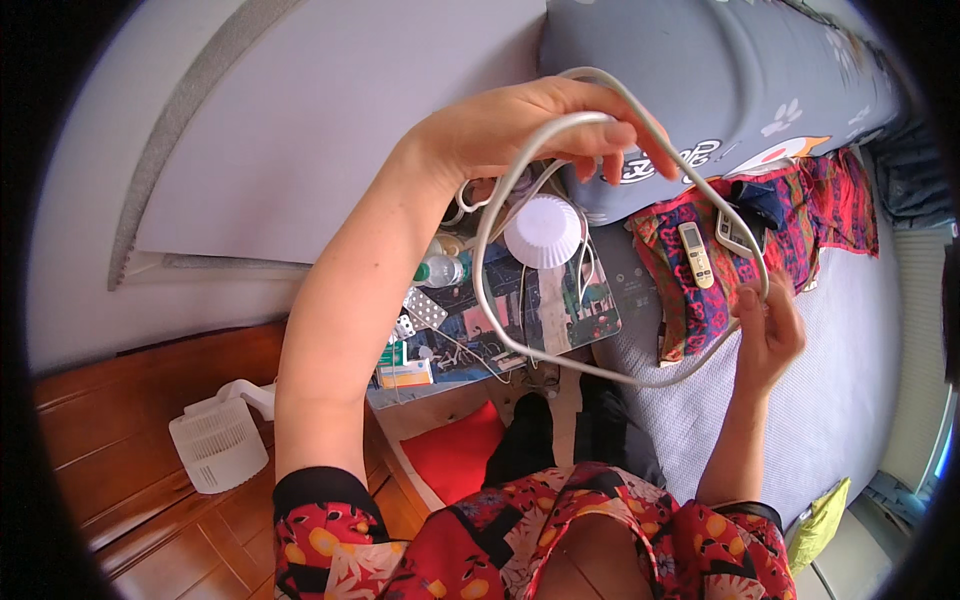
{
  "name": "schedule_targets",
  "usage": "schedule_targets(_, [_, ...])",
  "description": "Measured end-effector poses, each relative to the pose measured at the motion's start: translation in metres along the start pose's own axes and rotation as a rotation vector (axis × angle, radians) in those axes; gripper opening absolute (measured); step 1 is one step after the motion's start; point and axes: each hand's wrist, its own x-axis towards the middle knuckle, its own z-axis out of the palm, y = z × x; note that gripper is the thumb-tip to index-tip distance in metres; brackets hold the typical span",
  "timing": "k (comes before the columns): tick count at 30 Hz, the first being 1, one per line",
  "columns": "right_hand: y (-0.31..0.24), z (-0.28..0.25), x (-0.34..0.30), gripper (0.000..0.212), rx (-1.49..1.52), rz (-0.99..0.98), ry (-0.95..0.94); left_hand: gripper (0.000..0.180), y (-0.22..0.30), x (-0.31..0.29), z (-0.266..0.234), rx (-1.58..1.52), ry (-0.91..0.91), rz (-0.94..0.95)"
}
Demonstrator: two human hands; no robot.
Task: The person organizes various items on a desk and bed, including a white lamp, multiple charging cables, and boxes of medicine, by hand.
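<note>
A thick white cable (487,255) hangs in a wide loop between my two hands. My left hand (560,125) is raised over the small table, its fingers curled round the upper part of the loop. Lower and to the right, my right hand (772,335) pinches the loop's right side between thumb and fingers. Behind the loop stands a white pleated dome-shaped thing (543,232), like a lampshade, on the patterned tabletop (600,310). Thinner white cords trail beside it.
A clear bottle (442,271), blister packs (426,309) and small boxes (406,374) crowd the table's left side. On the bed (680,425), a remote control (695,255) lies on a red patterned cloth (660,250). A white slotted plastic holder (218,447) rests on brown wood.
</note>
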Motion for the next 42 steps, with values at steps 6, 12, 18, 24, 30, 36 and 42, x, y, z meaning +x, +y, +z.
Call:
schedule_targets(6, [0.048, 0.023, -0.014, 0.023, 0.424, 0.599, -0.459, 0.032, 0.012, 0.031, 0.003, 0.095, -0.146, -0.182])
schedule_targets(12, [0.034, 0.051, 0.004, 0.022, 0.583, 0.241, -0.429, 0.03, 0.046, 0.014, -0.021, 0.373, 0.013, -0.078])
schedule_targets(18, [0.003, 0.085, 0.03, 0.02, 0.753, 0.137, -0.66, 0.012, 0.038, 0.019, 0.009, 0.446, 0.016, -0.07])
schedule_targets(24, [0.005, 0.104, 0.045, 0.025, 1.124, 0.207, -0.687, 0.02, 0.027, 0.002, 0.004, 0.341, 0.235, -0.027])
schedule_targets(30, [0.006, 0.112, 0.046, 0.028, 0.915, 0.258, -0.673, 0.011, 0.007, -0.017, 0.001, 0.152, 0.279, -0.055])
schedule_targets(36, [0.014, 0.118, 0.048, 0.019, 0.804, 0.29, -0.485, 0.006, 0.016, 0.003, 0.018, 0.084, 0.073, -0.093])
schedule_targets(42, [0.012, 0.117, 0.045, 0.02, 0.993, 0.336, -0.704, 0.02, 0.015, 0.004, 0.026, 0.124, 0.068, -0.049])
